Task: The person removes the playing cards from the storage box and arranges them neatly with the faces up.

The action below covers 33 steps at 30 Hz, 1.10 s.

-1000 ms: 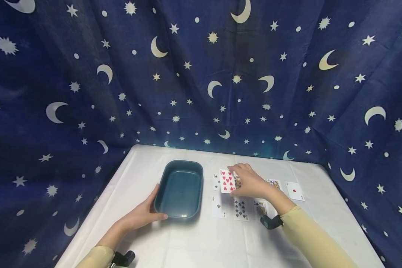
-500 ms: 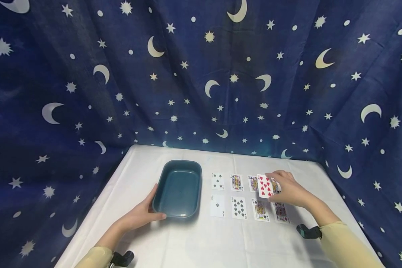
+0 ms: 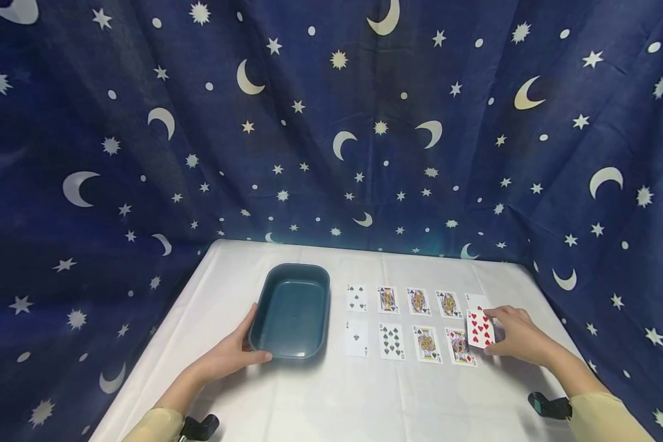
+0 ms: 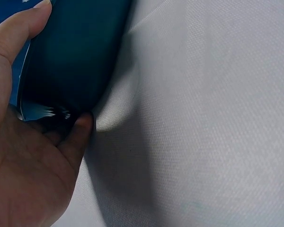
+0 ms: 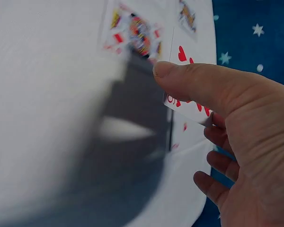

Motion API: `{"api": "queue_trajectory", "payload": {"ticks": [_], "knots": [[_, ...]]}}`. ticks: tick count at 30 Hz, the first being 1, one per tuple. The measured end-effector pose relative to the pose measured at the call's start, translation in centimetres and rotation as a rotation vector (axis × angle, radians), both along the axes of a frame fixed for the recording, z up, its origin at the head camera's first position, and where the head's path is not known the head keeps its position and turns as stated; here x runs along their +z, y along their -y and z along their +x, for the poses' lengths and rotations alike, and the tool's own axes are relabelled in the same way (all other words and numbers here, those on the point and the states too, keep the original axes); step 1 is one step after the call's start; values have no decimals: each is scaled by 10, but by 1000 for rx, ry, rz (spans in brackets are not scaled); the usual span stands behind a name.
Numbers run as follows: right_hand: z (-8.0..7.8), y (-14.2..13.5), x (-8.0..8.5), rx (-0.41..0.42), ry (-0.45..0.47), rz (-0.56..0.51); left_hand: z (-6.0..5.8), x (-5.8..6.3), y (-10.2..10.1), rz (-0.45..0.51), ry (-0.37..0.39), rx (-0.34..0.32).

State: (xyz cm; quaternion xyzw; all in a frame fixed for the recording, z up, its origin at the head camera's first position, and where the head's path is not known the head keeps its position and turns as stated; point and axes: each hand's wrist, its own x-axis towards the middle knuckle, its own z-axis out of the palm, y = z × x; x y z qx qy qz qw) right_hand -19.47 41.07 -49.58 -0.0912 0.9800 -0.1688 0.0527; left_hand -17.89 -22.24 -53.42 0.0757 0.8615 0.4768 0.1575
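My left hand [image 3: 224, 356] grips the near left corner of a dark teal plastic tub [image 3: 325, 307], which stands on the white cloth. In the left wrist view, the thumb lies along the tub's side [image 4: 80, 42] and the fingers curl at its lower corner. My right hand [image 3: 522, 336] pinches a hearts playing card [image 3: 480, 328] between thumb and fingers, face up. That card hangs close over the right end of two rows of cards. It covers part of the ace of hearts [image 3: 471, 299] and overlaps the edge of the king of diamonds [image 3: 460, 347].
Other face-up cards lie between tub and right hand. The front row has an ace of clubs [image 3: 356, 339], a spades number card [image 3: 391, 341] and a king [image 3: 428, 344]. Behind are a spades card [image 3: 356, 299] and picture cards [image 3: 388, 299]. A starry curtain [image 3: 309, 123] backs the table.
My right hand has carried the hearts card rightward across the rows, from beside the tub to their right end. My left hand stays on the tub. The head view has shifted slightly.
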Motion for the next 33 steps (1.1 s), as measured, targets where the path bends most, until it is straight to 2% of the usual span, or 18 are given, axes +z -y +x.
{"api": "queue_trajectory", "payload": {"ticks": [4, 11, 24, 33], "knots": [[4, -13, -10, -22, 23, 26, 0, 0, 1, 3, -2, -4], [8, -28, -20, 15, 33, 47, 0, -2, 1, 6, 5, -1], [9, -31, -23, 13, 149, 29, 0, -1, 1, 18, -3, 1], [8, -31, -23, 5, 183, 24, 0, -1, 1, 22, 10, 5]]}}
